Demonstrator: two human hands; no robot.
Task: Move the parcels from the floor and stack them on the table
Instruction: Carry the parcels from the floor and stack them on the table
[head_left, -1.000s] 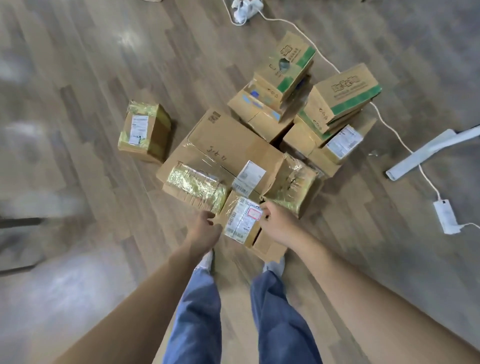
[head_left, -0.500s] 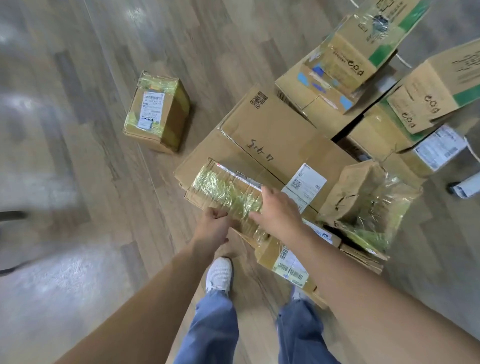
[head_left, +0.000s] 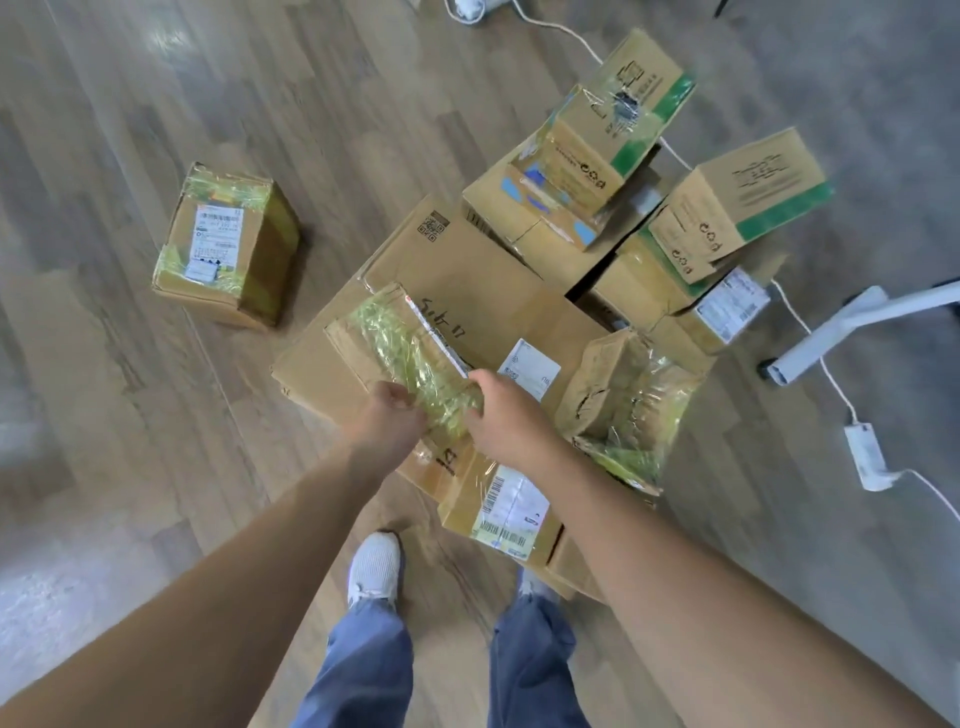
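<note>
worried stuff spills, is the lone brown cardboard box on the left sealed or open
Sealed: the lone brown cardboard box has its flaps flat, yellow-green tape bands across both ends and a white label on top.

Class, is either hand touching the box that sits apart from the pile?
No: the left hand and right hand grip a tape-wrapped parcel, away from the lone box.

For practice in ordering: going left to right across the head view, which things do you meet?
Lone taped box → flat parcel gripped by left hand and right hand → crumpled parcel → white adapter.
</note>
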